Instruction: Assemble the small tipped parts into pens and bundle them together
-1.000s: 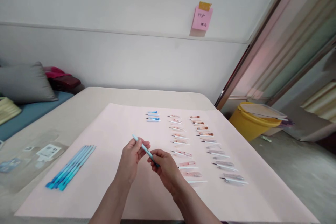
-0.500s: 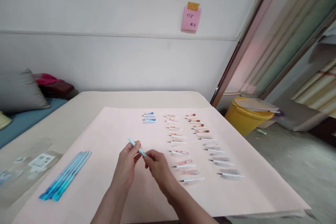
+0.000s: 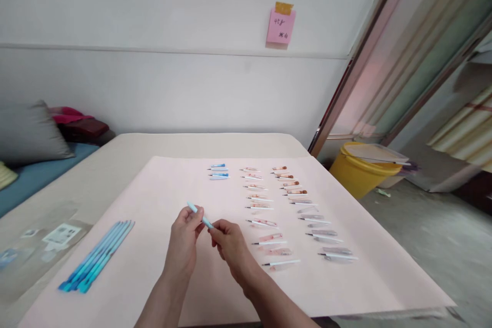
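A light blue pen is held at a slant above the pink sheet by both hands. My left hand grips its barrel between thumb and fingers. At the lower right end, my right hand pinches the pen; that tip is hidden by the fingers. Blue pens lie bundled side by side to the left. Beyond the hands rest blue pen parts with refills. Right of them run rows of pink pen parts, brown-topped pen parts and clear grey pen parts, with white refills beside them.
The pink sheet covers much of the cream table. Clear plastic packaging with a label lies at the left. A yellow bin stands past the right edge. A grey cushion sits at far left, and a pink note hangs on the wall.
Both hands stay on the light blue pen, shifted very slightly to the left. The parts laid out on the sheet have not moved.
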The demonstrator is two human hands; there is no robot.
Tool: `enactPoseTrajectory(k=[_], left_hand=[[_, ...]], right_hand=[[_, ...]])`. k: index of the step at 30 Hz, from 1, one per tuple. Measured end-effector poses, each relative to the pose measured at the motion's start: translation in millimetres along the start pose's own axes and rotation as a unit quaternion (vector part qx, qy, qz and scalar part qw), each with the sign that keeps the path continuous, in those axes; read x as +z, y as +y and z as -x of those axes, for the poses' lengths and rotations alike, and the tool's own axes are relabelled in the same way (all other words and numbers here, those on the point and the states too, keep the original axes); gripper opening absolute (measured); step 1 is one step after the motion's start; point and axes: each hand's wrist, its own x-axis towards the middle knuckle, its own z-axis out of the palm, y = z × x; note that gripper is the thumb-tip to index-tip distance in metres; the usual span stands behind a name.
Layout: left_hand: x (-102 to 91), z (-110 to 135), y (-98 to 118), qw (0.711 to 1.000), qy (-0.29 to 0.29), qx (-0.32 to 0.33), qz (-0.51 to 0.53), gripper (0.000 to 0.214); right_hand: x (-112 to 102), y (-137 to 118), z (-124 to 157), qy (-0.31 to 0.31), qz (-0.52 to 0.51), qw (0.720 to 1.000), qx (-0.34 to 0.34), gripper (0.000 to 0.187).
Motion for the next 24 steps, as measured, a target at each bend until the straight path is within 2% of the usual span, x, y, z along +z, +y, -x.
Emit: enactPoseTrajectory(k=[6, 9, 15, 19, 24], left_hand=[[-3.4, -6.5, 1.2, 0.999, 0.013, -0.025, 0.039, 0.026], [-1.2, -4.2, 2.8, 0.998, 0.005, -0.032, 0.049, 0.025], [-5.2, -7.6, -4.8, 0.999, 0.036, 0.016, 0.008, 0.022], [-8.6, -14.1, -9.3, 0.999, 0.030, -0.008, -0.009, 0.028], [-6.0, -16.7, -10.3, 0.999, -0.021, -0.037, 0.005, 0.026]], right_hand=[[1.5, -3.3, 0.3, 0.000, -0.009, 1.000, 0.030, 0.015], [0.1, -0.8, -0.6, 0.008, 0.005, 1.000, 0.018, 0.016], [0.6, 4.9, -0.7, 0.006, 0.029, 1.000, 0.002, 0.018], [0.0, -0.8, 1.3, -0.004, -0.032, 0.999, 0.036, 0.017], [-2.4, -8.4, 6.1, -0.029, -0.159, 0.983, 0.091, 0.020]])
